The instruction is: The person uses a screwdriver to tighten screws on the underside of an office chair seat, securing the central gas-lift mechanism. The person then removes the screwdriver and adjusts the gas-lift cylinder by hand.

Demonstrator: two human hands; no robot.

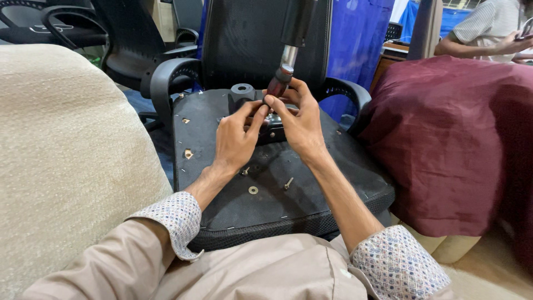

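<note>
Upturned chair seat [311, 183], black underside up, lies across the person's lap at frame centre. Gas-lift cylinder [281, 78] rises from the mechanism plate [242, 94], long axis tilted up toward the top of frame, directly above both hands. Right hand [300, 119] nearer, fingers pinched around the cylinder's dark lower end. Left hand [236, 136] curled, fingertips meeting the right just below it; what it pinches cannot be told. Loose screw [288, 182] and washer [253, 190] sit lower centre

Matt black seat underside [311, 183], shiny metal screw [288, 182], glossy cylinder shaft [288, 55]
</note>
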